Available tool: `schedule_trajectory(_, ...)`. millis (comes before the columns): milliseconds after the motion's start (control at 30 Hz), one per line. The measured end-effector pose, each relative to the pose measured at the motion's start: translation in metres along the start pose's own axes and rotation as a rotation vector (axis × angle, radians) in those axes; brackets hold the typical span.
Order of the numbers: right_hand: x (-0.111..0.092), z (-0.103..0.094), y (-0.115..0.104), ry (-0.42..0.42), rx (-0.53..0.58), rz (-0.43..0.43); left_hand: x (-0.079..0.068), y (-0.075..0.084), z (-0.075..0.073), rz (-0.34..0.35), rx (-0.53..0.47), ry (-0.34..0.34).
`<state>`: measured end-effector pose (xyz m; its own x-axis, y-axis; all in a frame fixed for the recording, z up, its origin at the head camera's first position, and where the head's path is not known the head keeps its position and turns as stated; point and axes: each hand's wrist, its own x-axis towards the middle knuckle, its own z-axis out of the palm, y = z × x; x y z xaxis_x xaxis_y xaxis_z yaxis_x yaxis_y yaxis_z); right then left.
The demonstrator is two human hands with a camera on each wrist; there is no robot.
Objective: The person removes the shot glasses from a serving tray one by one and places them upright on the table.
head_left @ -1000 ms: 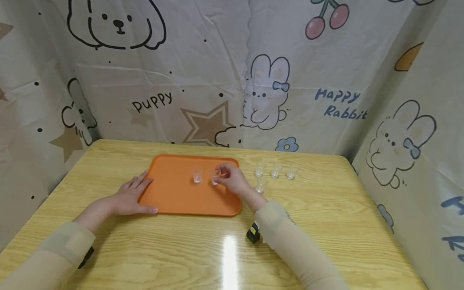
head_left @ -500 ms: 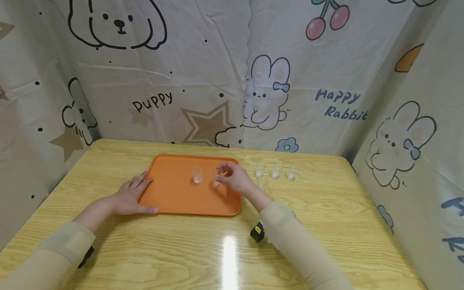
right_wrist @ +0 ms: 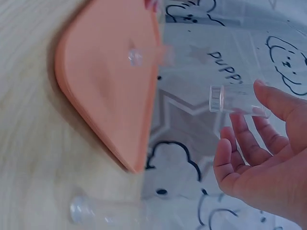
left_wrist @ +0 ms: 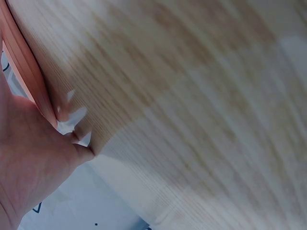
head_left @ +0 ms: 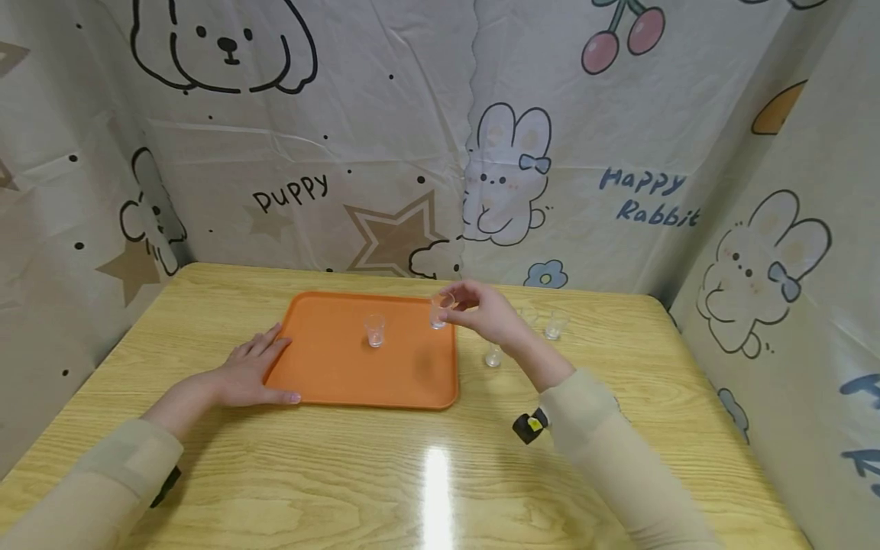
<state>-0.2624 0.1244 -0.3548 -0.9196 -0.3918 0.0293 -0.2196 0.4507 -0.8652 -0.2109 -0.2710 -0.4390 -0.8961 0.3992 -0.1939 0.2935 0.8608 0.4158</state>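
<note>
In the head view, my right hand (head_left: pixel 486 313) pinches a small clear shot glass (head_left: pixel 437 315) between thumb and fingers, above the right edge of an orange tray (head_left: pixel 330 374). The right wrist view shows this shot glass (right_wrist: pixel 230 98) held near its rim, its thick base apart from the tray. One other clear shot glass (head_left: pixel 374 333) stands upright on the tray. My left hand (head_left: pixel 242 377) rests at the tray's left side, fingers stretched along its edge and thumb at the near corner.
To the right of the tray, more clear glasses stand on the wooden table (head_left: pixel 330 481): one nearer glass (head_left: pixel 493 356) and a far row including a right-hand glass (head_left: pixel 554 325). My right forearm partly hides that row. A printed cloth (head_left: pixel 399 137) hangs behind the table.
My right hand has lifted the shot glass it holds off the tray and carried it right, to the tray's edge. My left hand and the other glass on the tray stay put.
</note>
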Motion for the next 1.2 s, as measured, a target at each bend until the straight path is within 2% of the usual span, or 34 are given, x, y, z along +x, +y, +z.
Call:
schedule_trajectory(167,-0.01,-0.023,-0.001,0.046,-0.04,0.015,0.0,0.001,-0.001,0.002,-0.002,-0.002)
schedule_trajectory(367,-0.025,-0.047,0.007,0.098,-0.093,-0.004,0.0,0.001,-0.001,0.004,-0.001,-0.002)
schedule_trajectory(633,-0.047,-0.066,0.027,0.179,-0.157,0.067,-0.001,0.001,-0.001,0.015,-0.008,0.02)
schedule_trajectory(900,-0.065,-0.077,0.056,0.223,-0.244,0.087,-0.001,0.003,-0.002,0.008,0.005,0.0)
schedule_trajectory(1200,-0.072,-0.073,0.088,0.218,-0.235,0.134,0.0,0.0,0.0,0.019,-0.004,0.021)
